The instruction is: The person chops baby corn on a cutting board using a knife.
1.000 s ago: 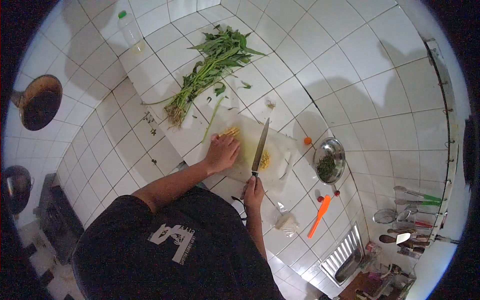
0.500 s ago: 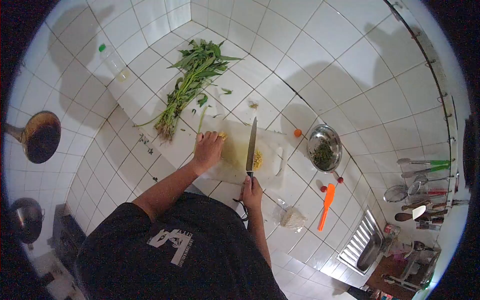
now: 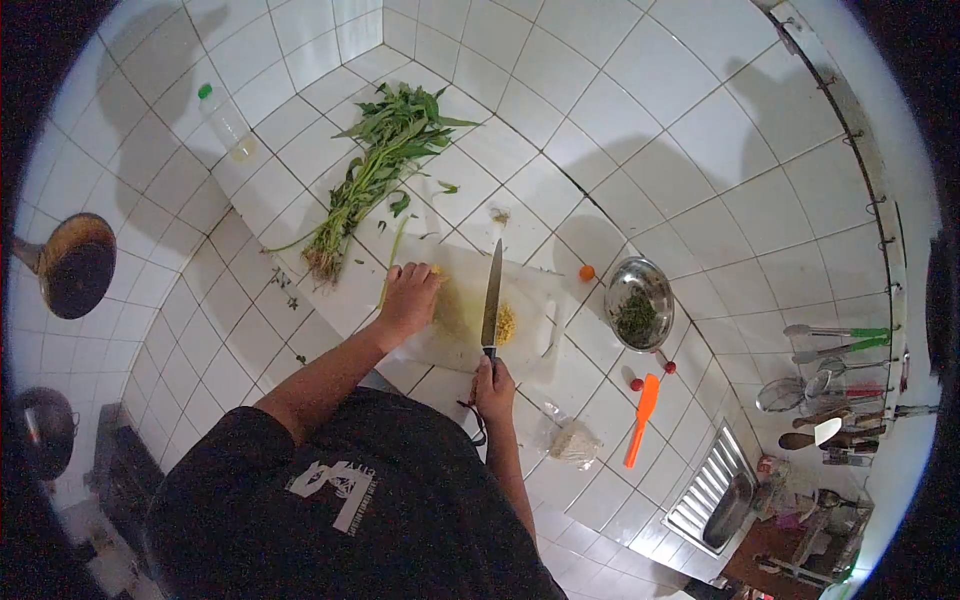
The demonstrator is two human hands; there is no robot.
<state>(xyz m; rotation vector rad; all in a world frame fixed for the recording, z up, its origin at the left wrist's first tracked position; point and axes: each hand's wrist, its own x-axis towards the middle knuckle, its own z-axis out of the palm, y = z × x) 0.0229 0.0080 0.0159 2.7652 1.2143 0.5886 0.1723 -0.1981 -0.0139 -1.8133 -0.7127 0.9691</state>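
Observation:
My right hand is wrapped around the handle of a kitchen knife, its blade pointing away from me over a white cutting board. Just right of the blade lies a small heap of finely chopped yellow food. At the board's left edge, my left hand is closed with its fingers bent. A yellow piece of food shows at its fingertips, mostly hidden by them; its kind is unclear.
Beyond the board lies a bundle of leafy greens with roots. To the right are a metal bowl of chopped greens, an orange tomato-like fruit, an orange peeler-like tool and a plastic bag. A bottle stands far left.
The whole view has shifted slightly, moving the counter items a little to the left. Both hands keep nearly the same places over the board, the knife still in the right one.

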